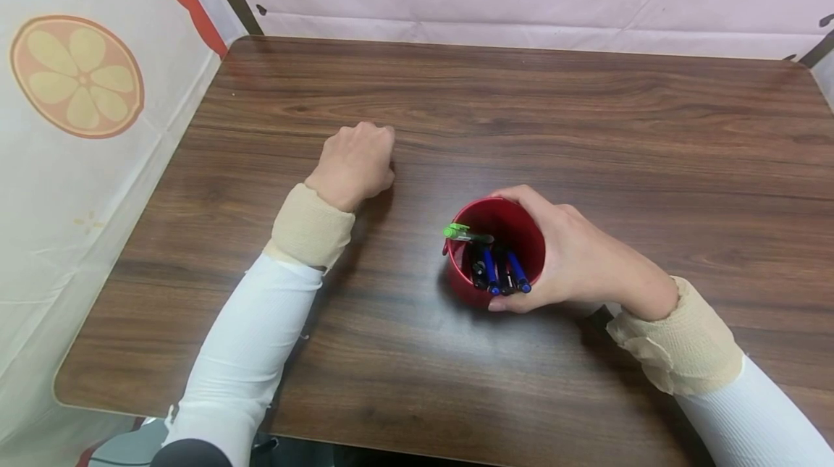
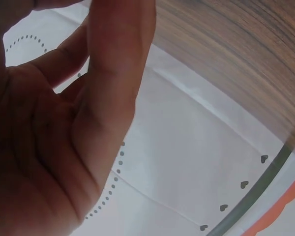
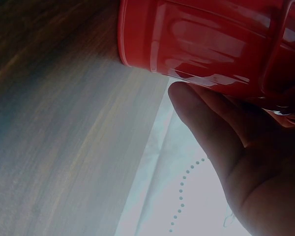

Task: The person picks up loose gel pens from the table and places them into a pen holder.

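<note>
A small red bucket (image 1: 458, 280) is on the table in the head view, its mouth facing up. My right hand (image 1: 565, 253) grips it from the right, fingers round the far side and thumb at the near side. Inside lie several pens with blue and black caps, among them a blue pen (image 1: 518, 271). One green-ended pen (image 1: 458, 232) leans across the rim at the left. In the right wrist view the bucket's ribbed side (image 3: 201, 44) shows close above the fingers. My left hand (image 1: 357, 163) hangs over the table to the left, fingers loosely curled and holding nothing.
The brown wooden table (image 1: 521, 112) has rounded corners and a near edge below the arms. A pale dotted cloth (image 1: 495, 0) hangs behind it, and a white cloth with a citrus-slice print (image 1: 78, 76) at the left. Part of a grey seat (image 1: 127, 447) shows at the lower left.
</note>
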The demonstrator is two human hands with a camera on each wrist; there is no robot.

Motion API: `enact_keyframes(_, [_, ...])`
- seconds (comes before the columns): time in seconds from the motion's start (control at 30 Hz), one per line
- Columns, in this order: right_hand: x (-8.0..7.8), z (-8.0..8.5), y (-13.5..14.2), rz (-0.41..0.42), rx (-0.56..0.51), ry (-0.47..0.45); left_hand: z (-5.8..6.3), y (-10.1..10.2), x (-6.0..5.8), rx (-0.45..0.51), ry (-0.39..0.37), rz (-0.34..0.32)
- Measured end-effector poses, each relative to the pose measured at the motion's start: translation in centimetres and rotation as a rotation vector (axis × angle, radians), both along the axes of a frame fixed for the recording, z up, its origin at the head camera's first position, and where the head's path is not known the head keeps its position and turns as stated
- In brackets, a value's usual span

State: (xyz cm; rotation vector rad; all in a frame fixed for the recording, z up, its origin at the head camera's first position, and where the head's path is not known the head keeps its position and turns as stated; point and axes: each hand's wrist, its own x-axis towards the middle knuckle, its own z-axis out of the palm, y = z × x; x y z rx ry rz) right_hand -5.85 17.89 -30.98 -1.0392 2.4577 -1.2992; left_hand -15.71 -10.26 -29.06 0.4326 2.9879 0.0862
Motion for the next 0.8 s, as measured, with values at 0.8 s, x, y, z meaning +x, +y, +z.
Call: enact_keyframes(0.8, [-0.11, -0.07, 0.00, 0.012, -0.011, 0.005, 0.83, 0.55, 0.45, 0.160, 0.069, -0.092])
